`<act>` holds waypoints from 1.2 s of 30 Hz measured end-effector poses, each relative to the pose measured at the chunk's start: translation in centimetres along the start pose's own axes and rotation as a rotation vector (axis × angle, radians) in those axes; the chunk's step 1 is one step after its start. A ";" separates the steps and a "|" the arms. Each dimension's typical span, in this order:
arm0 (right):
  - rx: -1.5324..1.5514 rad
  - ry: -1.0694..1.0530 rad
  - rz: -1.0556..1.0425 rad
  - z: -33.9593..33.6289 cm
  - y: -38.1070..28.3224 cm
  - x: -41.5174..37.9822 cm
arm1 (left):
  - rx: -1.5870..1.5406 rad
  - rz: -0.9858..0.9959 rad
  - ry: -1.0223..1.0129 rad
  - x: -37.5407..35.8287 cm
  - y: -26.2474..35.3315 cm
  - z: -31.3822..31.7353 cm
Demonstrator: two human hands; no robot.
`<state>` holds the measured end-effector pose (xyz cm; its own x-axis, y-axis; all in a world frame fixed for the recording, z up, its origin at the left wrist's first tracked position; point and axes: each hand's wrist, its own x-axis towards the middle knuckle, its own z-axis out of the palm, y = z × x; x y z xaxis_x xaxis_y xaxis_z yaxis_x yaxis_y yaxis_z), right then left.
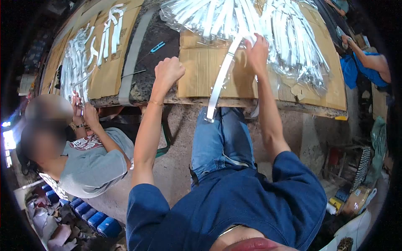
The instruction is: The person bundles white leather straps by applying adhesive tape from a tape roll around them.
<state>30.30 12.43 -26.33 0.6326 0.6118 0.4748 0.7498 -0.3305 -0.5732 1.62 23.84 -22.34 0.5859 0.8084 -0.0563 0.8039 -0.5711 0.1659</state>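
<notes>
My right hand is closed on the upper part of a white strap, near the front of a cardboard sheet. The strap hangs down over the table's edge, and a small shiny end piece like a buckle shows at its tip. My left hand is held in a fist above the table, to the left of the strap. Whatever it may hold is hidden by the curled fingers. Beyond my right hand lies a spread bundle of white straps, partly in clear plastic. A small light-blue-handled tool lies beyond my left hand.
Cardboard covers parts of the dark table. At left, a seated co-worker handles strips beside another pile of white straps. Another person's arm reaches in at far right. A thin dark rod lies near the table's front.
</notes>
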 end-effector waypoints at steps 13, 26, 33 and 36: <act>0.427 -0.548 0.167 4.5 4.2 10.5 | -0.186 -0.140 0.218 -7.6 0.9 -1.5; -0.381 -0.141 -0.058 12.5 0.7 25.9 | -0.621 -0.192 0.380 -12.9 0.1 -4.3; 0.975 -1.224 -0.139 3.2 -13.2 -2.5 | -0.777 -0.083 0.312 -15.3 0.6 -3.3; 1.045 -1.294 -0.064 1.1 -12.6 -7.1 | -0.820 -0.048 0.269 -16.4 1.4 -2.6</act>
<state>16.18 13.01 -23.23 -0.3606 0.9326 -0.0110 -0.0156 -0.0179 -0.9997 -7.13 10.12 -18.66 0.4259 0.8944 0.1364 0.4390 -0.3361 0.8333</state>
